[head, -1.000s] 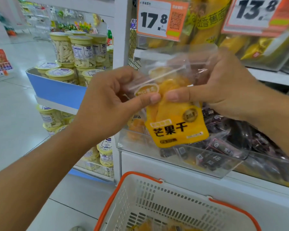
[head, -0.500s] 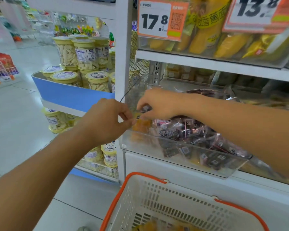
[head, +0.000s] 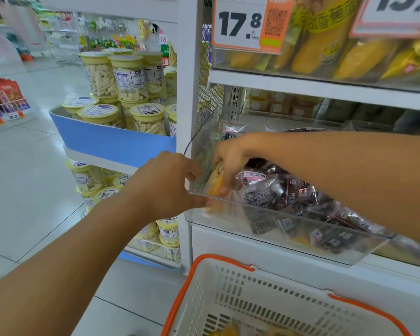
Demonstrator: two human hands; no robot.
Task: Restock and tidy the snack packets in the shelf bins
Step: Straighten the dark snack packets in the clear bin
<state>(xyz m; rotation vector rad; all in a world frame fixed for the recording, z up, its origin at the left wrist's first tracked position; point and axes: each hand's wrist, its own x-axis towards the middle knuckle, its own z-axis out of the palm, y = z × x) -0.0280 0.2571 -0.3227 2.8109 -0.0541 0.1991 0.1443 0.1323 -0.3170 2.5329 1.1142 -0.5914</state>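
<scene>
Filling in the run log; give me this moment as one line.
right hand: tucking yellow packet into clear bin | left hand: at bin's corner | dark packets: fill bin | basket: below

The right grip (head: pixel 230 157) reaches into the left end of the shelf bin (head: pixel 272 220), on a mango packet (head: pixel 216 181); dark snack packets (head: pixel 284 190) lie to its right. The left grip (head: pixel 165 185) is just left, at the bin's corner. A basket (head: pixel 228 294) sits below both.

Yellow-lidded jars (head: pixel 129 78) on blue display stand (head: pixel 112 144), price tag (head: pixel 240 25) above
</scene>
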